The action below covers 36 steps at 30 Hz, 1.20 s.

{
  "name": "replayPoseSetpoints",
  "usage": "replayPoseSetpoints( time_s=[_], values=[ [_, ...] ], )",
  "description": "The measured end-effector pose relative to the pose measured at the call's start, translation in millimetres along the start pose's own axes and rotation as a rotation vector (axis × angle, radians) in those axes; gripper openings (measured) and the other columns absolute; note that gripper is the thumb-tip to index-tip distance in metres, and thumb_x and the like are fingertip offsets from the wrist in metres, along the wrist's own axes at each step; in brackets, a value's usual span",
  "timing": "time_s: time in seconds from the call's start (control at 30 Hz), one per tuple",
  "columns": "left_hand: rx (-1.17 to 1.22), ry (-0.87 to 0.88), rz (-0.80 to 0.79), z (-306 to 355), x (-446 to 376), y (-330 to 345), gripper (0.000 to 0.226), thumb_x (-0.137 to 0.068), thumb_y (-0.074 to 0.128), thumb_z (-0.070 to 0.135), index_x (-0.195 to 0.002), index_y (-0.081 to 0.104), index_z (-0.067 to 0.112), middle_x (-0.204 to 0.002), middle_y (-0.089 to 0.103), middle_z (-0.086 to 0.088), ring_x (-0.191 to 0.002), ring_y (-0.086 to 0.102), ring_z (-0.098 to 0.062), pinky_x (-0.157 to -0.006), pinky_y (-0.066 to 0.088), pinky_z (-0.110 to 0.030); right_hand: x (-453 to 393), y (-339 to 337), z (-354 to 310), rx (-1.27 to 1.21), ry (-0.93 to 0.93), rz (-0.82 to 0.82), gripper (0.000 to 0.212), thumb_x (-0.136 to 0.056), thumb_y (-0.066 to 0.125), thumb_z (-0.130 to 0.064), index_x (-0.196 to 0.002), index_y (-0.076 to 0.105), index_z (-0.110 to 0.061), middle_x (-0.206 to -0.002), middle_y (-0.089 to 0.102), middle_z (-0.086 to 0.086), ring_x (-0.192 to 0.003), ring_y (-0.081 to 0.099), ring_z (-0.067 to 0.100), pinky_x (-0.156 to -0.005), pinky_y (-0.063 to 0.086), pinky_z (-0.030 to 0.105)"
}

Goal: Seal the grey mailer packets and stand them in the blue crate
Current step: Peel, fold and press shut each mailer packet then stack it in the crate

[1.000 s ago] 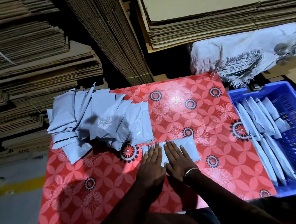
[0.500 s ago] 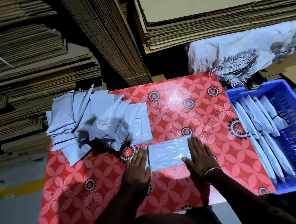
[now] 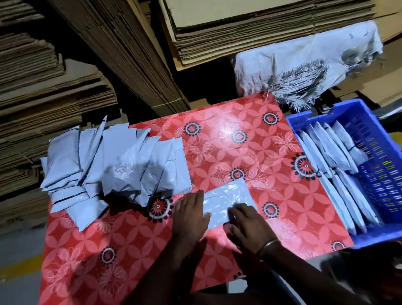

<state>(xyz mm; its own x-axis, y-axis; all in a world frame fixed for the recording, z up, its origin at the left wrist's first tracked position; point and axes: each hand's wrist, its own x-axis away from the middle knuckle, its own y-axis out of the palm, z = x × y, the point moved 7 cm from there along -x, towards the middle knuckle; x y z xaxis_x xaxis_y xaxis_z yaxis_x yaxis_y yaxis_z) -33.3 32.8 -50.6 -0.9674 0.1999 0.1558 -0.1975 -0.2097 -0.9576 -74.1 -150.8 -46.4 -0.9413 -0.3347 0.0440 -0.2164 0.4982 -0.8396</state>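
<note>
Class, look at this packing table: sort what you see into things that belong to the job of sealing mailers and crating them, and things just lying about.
Belongs to the job:
- packet flat under both hands
- left hand, right hand
- pile of grey packets
- blue crate with packets standing inside

Just lying about:
- cardboard stacks
- frayed white sack
- red flowered table cover

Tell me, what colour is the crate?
Blue crate, seen in the head view.
</note>
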Motion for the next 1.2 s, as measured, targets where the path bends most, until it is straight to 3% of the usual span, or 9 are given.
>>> replayPoseSetpoints(
  time_s=[0.2,0.37,0.6,0.77,0.87,0.97,1.07,1.17,1.2],
  values=[
    [0.169,-0.126,-0.136,-4.8,-10.0,30.0,0.056,-0.075,0.077,0.040,-0.125,0.063,0.022,-0.120,0.063,-0.003,-0.117,0.057,-0.029,-0.096,0.044,-0.038,3.5,10.9,9.9,-0.200,0.126,-0.033,0.064,-0.093,0.041,-0.049,-0.143,0.049,-0.010,-0.138,0.048,0.008,-0.127,0.042,0.025,-0.108,0.033,0.029],
    [0.465,0.010,-0.090,30.1,-13.6,15.1,0.031,-0.077,0.078,0.026,-0.102,0.063,0.016,-0.087,0.051,0.009,-0.084,0.055,-0.020,-0.072,0.036,-0.031,7.8,-11.5,24.9,-0.433,0.189,0.072,0.070,-0.095,0.041,-0.068,-0.130,0.059,-0.010,-0.121,0.059,0.006,-0.115,0.050,0.021,-0.102,0.037,0.029],
    [0.719,0.102,-0.089,137.5,-36.0,-7.3,0.049,-0.083,0.071,0.041,-0.126,0.061,0.019,-0.108,0.066,0.013,-0.102,0.062,-0.009,-0.086,0.048,-0.029,26.9,-66.6,83.4,-0.741,0.341,0.297,0.049,-0.094,0.055,-0.047,-0.138,0.059,-0.026,-0.141,0.052,-0.009,-0.136,0.045,0.007,-0.114,0.034,0.025],
    [0.964,0.063,-0.228,228.6,-59.1,17.8,0.058,-0.083,0.073,0.039,-0.134,0.047,0.029,-0.120,0.061,0.036,-0.114,0.058,0.009,-0.103,0.049,-0.037,47.1,-120.3,138.2,-0.841,0.428,0.397,0.041,-0.093,0.059,-0.035,-0.134,0.062,-0.032,-0.144,0.052,-0.003,-0.140,0.041,0.006,-0.117,0.029,0.023],
    [1.042,0.067,-0.352,288.7,-77.2,49.4,0.088,-0.083,0.073,0.032,-0.156,0.024,0.035,-0.145,0.055,0.023,-0.136,0.053,-0.007,-0.115,0.043,-0.047,63.7,-149.5,183.1,-0.886,0.501,0.465,0.031,-0.095,0.063,-0.021,-0.126,0.068,-0.024,-0.137,0.059,0.000,-0.130,0.049,0.001,-0.109,0.034,0.015],
    [1.097,0.027,-0.473,348.1,-91.0,69.7,0.104,-0.089,0.072,0.014,-0.163,0.001,0.028,-0.158,0.045,-0.006,-0.142,0.048,-0.021,-0.116,0.043,-0.048,80.9,-177.2,239.4,-0.895,0.563,0.496,0.024,-0.098,0.061,-0.004,-0.119,0.071,-0.009,-0.126,0.064,0.007,-0.113,0.057,-0.008,-0.094,0.038,0.006],
    [1.226,-0.076,-0.608,403.1,-104.4,87.5,0.094,-0.090,0.065,0.008,-0.160,0.005,0.025,-0.153,0.047,-0.022,-0.127,0.057,-0.026,-0.106,0.047,-0.042,95.6,-195.8,294.4,-0.876,0.593,0.474,0.020,-0.097,0.063,-0.007,-0.114,0.072,-0.014,-0.119,0.068,0.006,-0.107,0.060,-0.005,-0.094,0.040,0.010],
    [1.271,-0.206,-0.740,450.4,-122.1,116.1,0.070,-0.099,0.062,0.015,-0.150,0.018,0.034,-0.147,0.052,-0.013,-0.098,0.069,-0.011,-0.076,0.054,-0.023,107.8,-199.1,354.6,-0.877,0.633,0.413,0.021,-0.091,0.064,-0.026,-0.110,0.073,-0.025,-0.117,0.070,0.002,-0.110,0.062,0.006,-0.099,0.043,0.021],
    [1.252,-0.259,-0.778,460.0,-126.1,120.0,0.071,-0.097,0.066,0.026,-0.154,0.024,0.029,-0.148,0.052,-0.014,-0.100,0.070,-0.014,-0.074,0.054,-0.025,110.8,-198.5,371.9,-0.865,0.655,0.392,0.023,-0.090,0.063,-0.028,-0.110,0.074,-0.026,-0.117,0.070,0.002,-0.110,0.063,0.008,-0.101,0.044,0.025]
  ],
)
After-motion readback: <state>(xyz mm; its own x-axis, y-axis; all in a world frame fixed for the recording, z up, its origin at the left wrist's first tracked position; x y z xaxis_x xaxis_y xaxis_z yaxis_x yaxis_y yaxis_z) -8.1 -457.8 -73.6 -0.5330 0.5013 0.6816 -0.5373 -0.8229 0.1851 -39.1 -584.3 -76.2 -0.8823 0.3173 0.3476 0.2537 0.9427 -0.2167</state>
